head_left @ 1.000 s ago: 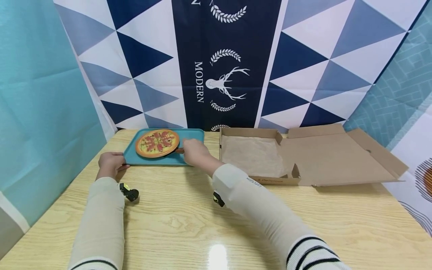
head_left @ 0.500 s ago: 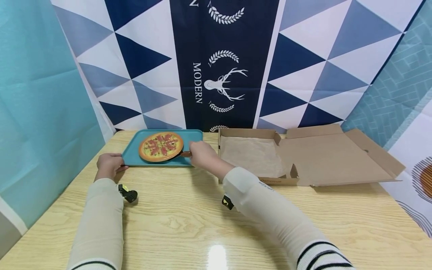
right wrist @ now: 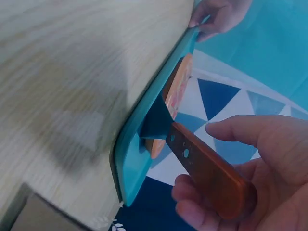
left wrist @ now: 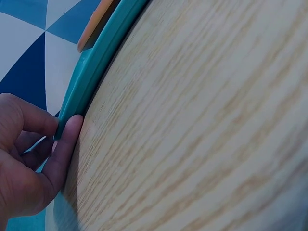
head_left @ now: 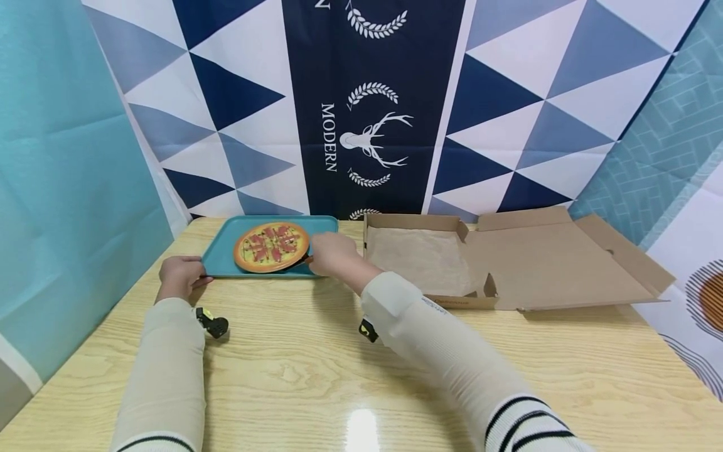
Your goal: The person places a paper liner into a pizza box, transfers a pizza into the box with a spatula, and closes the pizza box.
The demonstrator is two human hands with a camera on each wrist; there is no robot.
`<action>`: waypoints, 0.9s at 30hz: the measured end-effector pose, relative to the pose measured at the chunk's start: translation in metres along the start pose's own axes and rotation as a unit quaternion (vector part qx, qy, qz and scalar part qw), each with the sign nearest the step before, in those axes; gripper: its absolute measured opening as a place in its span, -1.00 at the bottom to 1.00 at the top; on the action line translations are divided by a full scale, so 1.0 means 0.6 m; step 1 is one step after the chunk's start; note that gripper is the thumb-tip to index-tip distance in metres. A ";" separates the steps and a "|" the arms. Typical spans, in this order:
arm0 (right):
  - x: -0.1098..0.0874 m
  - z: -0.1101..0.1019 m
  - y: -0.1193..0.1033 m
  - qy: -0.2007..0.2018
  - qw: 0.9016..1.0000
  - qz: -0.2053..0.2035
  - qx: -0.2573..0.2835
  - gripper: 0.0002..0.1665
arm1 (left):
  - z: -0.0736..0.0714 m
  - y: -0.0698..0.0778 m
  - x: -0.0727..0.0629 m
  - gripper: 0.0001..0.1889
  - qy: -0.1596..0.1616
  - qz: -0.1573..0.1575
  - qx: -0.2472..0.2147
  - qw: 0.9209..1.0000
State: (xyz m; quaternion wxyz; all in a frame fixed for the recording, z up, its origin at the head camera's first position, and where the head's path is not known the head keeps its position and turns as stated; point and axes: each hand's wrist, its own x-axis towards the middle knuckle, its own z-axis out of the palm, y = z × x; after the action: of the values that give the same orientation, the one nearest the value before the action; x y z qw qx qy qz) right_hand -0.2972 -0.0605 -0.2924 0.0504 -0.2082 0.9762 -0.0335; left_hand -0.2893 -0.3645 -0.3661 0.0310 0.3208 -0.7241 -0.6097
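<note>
A round pizza with red toppings lies on the blue-green tray; its near right edge is propped on a spatula blade. My right hand grips the spatula's wooden handle, and in the right wrist view the fingers curl under it while the thumb stands off. The dark blade reaches in beneath the pizza's rim. At the tray's near left corner my left hand pinches the edge; the left wrist view shows a finger and thumb on either side of the rim.
An opened cardboard pizza box lined with brown paper stands right of the tray, its lid folded out to the right. A patterned cloth hangs right behind the wooden table.
The pizza has slid right and slightly toward me on the tray. My right hand moved right with the spatula, then slightly back left. The left hand keeps its hold on the tray.
</note>
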 end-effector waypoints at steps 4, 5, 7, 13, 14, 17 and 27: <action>0.022 0.006 -0.007 -0.022 1.000 0.017 -0.012 -0.76 | -0.004 -0.005 0.003 -0.29 -0.009 -0.001 -0.016 1.000; 0.026 0.008 -0.007 -0.030 0.999 0.021 -0.015 -0.75 | -0.004 -0.006 0.003 -0.30 -0.013 -0.002 -0.020 1.000; 0.033 0.011 -0.006 -0.049 0.998 0.024 -0.022 -0.77 | -0.004 -0.007 0.004 -0.30 -0.018 -0.004 -0.028 0.999; 0.041 0.009 -0.008 -0.108 0.993 0.023 -0.037 -0.91 | -0.004 -0.006 0.010 -0.30 -0.029 0.003 -0.037 0.999; 0.042 0.007 -0.010 -0.114 0.993 0.023 -0.038 -0.92 | -0.004 -0.005 0.010 -0.30 -0.031 0.003 -0.037 0.999; 0.043 0.003 -0.014 -0.117 0.992 0.031 -0.034 -0.91 | -0.002 -0.003 0.010 -0.30 -0.030 -0.001 -0.039 0.999; 0.053 0.015 -0.020 -0.128 0.987 0.086 0.050 -0.79 | -0.001 -0.004 0.003 -0.32 -0.023 -0.003 -0.044 0.999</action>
State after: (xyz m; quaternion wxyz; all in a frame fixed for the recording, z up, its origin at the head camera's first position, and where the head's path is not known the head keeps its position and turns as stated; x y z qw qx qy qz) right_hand -0.3201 -0.0849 -0.3030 0.1881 -0.1229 0.9731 -0.0505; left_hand -0.2895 -0.3660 -0.3689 0.0264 0.3072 -0.6962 -0.6483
